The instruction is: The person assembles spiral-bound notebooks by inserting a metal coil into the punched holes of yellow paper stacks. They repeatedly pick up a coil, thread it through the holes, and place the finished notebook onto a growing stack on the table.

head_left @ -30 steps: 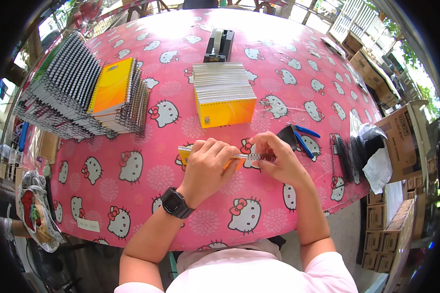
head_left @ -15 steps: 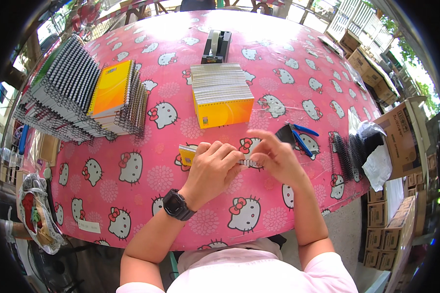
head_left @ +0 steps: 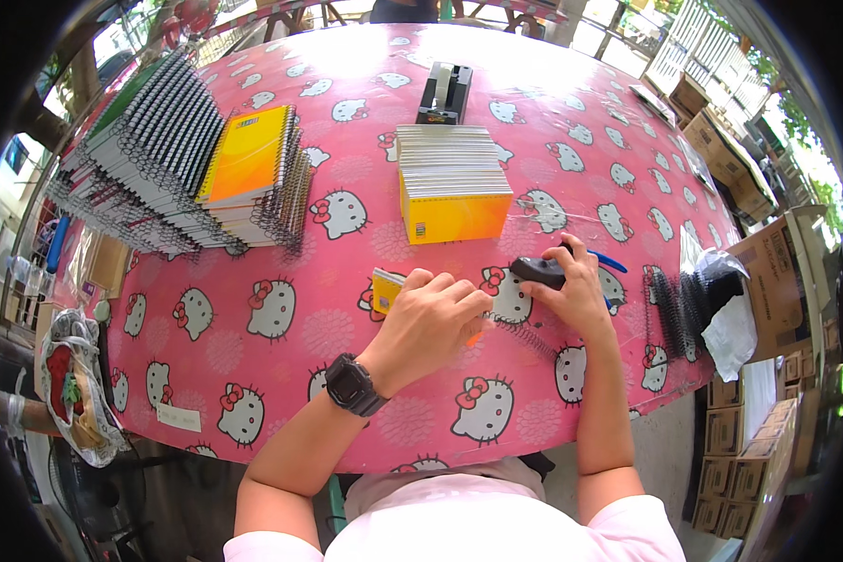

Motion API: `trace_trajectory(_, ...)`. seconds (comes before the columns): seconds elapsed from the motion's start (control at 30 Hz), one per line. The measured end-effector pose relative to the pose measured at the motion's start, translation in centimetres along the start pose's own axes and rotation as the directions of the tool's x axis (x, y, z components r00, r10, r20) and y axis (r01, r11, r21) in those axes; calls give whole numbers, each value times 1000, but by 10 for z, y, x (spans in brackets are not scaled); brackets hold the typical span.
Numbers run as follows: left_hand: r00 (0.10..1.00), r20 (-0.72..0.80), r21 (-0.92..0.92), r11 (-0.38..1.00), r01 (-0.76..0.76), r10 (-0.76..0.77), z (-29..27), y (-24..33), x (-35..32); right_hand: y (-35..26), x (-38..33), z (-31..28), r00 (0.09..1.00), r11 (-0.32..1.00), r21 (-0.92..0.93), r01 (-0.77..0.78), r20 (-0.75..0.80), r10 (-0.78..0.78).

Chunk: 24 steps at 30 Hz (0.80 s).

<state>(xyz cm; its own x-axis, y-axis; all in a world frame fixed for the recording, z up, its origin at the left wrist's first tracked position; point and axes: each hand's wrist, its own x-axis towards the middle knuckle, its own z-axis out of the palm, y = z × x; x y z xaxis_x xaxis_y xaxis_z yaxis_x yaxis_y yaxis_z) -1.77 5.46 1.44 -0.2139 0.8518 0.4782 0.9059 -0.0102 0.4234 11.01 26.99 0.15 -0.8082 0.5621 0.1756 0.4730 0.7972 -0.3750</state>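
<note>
My left hand (head_left: 433, 318) presses the yellow notebook (head_left: 384, 290) flat (fingers curled); at three o'clock, my right hand (head_left: 579, 292) grips black pliers (head_left: 539, 272).

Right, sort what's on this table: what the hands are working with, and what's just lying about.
In hand:
left hand pressing down a small yellow notebook
black wire spiral beside it
right hand on a black tool

Lying about:
stacked yellow notebooks
spiral-bound notebook piles
tape dispenser
spare black spirals
</note>
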Motion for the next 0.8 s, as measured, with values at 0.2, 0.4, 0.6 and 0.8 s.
trace_trajectory(0.2,979,-206,75,997,21,-5,-11,-14,4,-7,-1,-5,960,574,816,72,99,-261)
trace_trajectory(0.4,998,-67,87,996,25,-19,-8,-31,-4,-31,-3,-4,830,253,967,4,138,-540)
trace_trajectory(0.6,997,-77,67,998,-1,7,-6,-28,-3,-33,-7,-16,829,402,910,104,144,-540)
trace_trajectory(0.8,994,-110,80,997,14,-5,-3,-28,-3,-32,-8,-18,818,182,983,33,77,-569)
